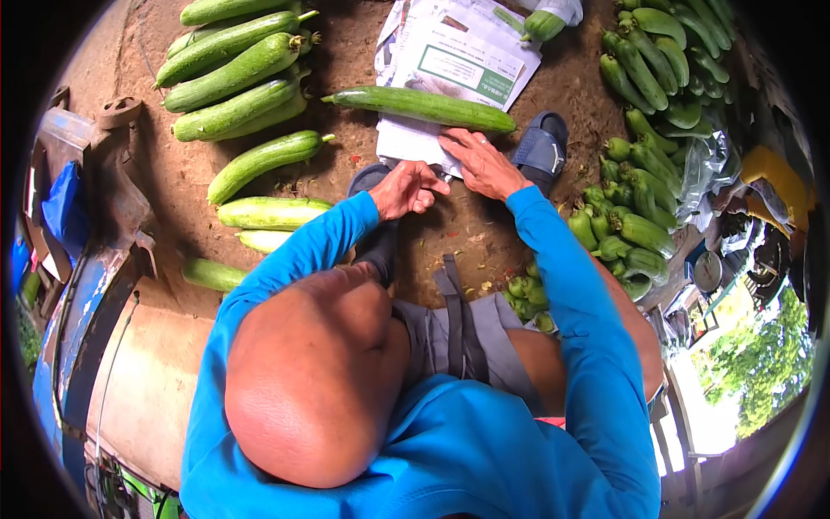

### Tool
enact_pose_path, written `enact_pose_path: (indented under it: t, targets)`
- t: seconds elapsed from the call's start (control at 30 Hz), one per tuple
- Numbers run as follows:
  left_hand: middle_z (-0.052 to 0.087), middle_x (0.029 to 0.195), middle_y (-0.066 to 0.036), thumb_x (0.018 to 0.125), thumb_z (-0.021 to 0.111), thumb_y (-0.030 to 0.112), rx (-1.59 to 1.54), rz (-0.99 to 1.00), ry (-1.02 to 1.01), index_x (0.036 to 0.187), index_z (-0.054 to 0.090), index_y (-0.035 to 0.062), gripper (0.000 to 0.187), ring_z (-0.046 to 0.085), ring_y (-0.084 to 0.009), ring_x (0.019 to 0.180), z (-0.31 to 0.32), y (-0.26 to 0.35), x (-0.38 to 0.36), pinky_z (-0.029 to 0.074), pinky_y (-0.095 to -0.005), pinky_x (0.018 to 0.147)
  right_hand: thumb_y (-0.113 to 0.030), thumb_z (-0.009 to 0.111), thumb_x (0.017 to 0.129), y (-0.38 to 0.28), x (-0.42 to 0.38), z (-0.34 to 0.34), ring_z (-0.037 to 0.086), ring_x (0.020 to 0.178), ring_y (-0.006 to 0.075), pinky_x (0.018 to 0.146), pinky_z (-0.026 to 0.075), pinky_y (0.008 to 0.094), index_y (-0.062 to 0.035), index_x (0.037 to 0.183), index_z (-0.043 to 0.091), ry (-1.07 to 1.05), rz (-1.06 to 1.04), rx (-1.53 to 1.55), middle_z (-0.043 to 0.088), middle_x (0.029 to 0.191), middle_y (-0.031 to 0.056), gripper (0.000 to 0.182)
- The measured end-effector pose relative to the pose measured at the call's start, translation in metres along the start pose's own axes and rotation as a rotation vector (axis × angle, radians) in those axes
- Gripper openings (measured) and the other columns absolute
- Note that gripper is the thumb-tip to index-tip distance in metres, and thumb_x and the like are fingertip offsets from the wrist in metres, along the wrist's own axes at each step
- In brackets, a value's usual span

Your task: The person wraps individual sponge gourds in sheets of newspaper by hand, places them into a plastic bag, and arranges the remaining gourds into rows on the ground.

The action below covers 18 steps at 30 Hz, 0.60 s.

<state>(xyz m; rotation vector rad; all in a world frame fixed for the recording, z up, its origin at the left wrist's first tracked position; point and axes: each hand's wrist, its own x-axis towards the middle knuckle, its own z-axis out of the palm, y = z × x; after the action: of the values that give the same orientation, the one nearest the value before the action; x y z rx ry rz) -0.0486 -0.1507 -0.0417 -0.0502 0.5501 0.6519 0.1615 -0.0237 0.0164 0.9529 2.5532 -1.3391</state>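
Observation:
A long green luffa gourd [424, 107] lies crosswise on a stack of printed paper sheets [458, 52] on the ground between my feet. My right hand [486, 164] rests at the near edge of the paper, fingers stretched out flat just below the gourd. Beside it, at the paper's near left corner, my left hand [408, 190] is closed with its fingers curled inward. Whether it pinches anything is hidden from view. Another luffa, partly wrapped in white paper [566, 9], lies beyond the stack.
More large luffas [233, 73] lie in a row on the bare soil [346, 35] to the left. Heaps of smaller green gourds [640, 195] and a clear plastic bag [705, 177] are at the right. A blue metal frame [69, 138] stands far left. My sandal [543, 147] is beside the paper.

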Motion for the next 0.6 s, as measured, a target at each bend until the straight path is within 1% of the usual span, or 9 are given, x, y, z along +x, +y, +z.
enact_pose_path:
  t: [0.17,0.23,0.27,0.33,0.37,0.4,0.47,0.53,0.6]
  targets:
    - [0.066,0.119,-0.020,0.090,0.065,0.065,-0.012,0.045,0.001,0.115,0.049,0.0134,0.060,0.056,-0.0168,0.070,-0.006,-0.007,-0.002,0.045,-0.0284,0.056,0.007,0.056,0.079,0.005,0.000,-0.001,0.052,0.125,0.0379,0.107,0.048,0.0458,-0.0130,0.148,0.046,-0.119,0.027,-0.108,0.042,0.152,0.0063,0.073]
    - [0.066,0.119,-0.020,0.083,0.072,0.067,-0.023,-0.022,0.033,0.136,0.040,0.0134,0.082,0.056,-0.0163,0.070,-0.008,-0.007,-0.001,0.046,-0.0279,0.058,0.007,0.058,0.079,0.005,0.000,-0.004,0.052,0.125,0.0378,0.106,0.049,0.0460,-0.0141,0.148,0.046,-0.135,0.037,-0.092,0.042,0.152,0.0055,0.074]
    - [0.066,0.119,-0.020,0.083,0.072,0.067,-0.026,-0.025,0.034,0.136,0.040,0.0134,0.082,0.056,-0.0163,0.070,0.000,-0.003,-0.003,0.046,-0.0279,0.058,0.007,0.059,0.079,0.005,0.001,-0.006,0.052,0.125,0.0377,0.106,0.049,0.0461,-0.0151,0.149,0.046,-0.146,0.049,-0.080,0.042,0.152,0.0047,0.074]
    - [0.067,0.117,-0.021,0.077,0.077,0.068,-0.059,-0.258,0.211,0.153,0.023,0.0147,0.108,0.054,-0.0152,0.067,0.024,0.005,-0.009,0.045,-0.0273,0.059,0.006,0.060,0.079,0.005,-0.001,-0.003,0.053,0.124,0.0377,0.105,0.050,0.0465,-0.0164,0.148,0.046,-0.125,0.016,-0.099,0.042,0.151,0.0038,0.075]
    - [0.068,0.110,-0.019,0.088,0.070,0.058,-0.047,-0.080,0.045,0.160,0.009,0.0156,0.103,0.053,-0.0158,0.061,0.028,-0.005,-0.017,0.044,-0.0280,0.055,0.006,0.060,0.079,0.004,-0.001,-0.003,0.054,0.123,0.0380,0.105,0.050,0.0465,-0.0169,0.148,0.046,-0.123,0.029,-0.110,0.043,0.151,0.0037,0.075]
    - [0.069,0.104,-0.017,0.096,0.056,0.044,-0.103,0.011,0.006,0.156,0.019,0.0153,0.075,0.053,-0.0177,0.056,0.029,-0.009,-0.020,0.043,-0.0287,0.051,0.006,0.060,0.079,0.005,0.001,-0.003,0.054,0.123,0.0382,0.105,0.050,0.0466,-0.0174,0.148,0.046,-0.115,0.042,-0.121,0.043,0.151,0.0036,0.075]
    - [0.070,0.101,-0.014,0.096,0.049,0.037,-0.083,-0.245,0.294,0.149,0.029,0.0164,0.061,0.058,-0.0190,0.055,0.038,0.013,-0.010,0.044,-0.0284,0.049,0.007,0.059,0.078,0.005,0.000,-0.002,0.055,0.122,0.0386,0.104,0.050,0.0467,-0.0173,0.148,0.047,-0.120,0.066,-0.097,0.043,0.151,0.0039,0.075]
    - [0.068,0.104,-0.015,0.096,0.050,0.037,-0.088,-0.219,0.316,0.151,0.028,0.0146,0.063,0.060,-0.0203,0.062,0.038,0.019,-0.004,0.046,-0.0299,0.051,0.007,0.057,0.079,0.010,0.000,0.001,0.054,0.123,0.0389,0.105,0.049,0.0465,-0.0173,0.148,0.048,-0.099,0.024,-0.094,0.043,0.152,0.0040,0.074]
    - [0.068,0.103,-0.013,0.095,0.050,0.037,-0.133,-0.253,0.312,0.129,0.045,0.0149,0.041,0.058,-0.0193,0.060,0.032,0.021,0.006,0.044,-0.0294,0.051,0.006,0.053,0.082,0.012,0.001,-0.002,0.054,0.125,0.0400,0.108,0.047,0.0457,-0.0183,0.149,0.047,-0.126,0.034,-0.033,0.043,0.153,0.0050,0.072]
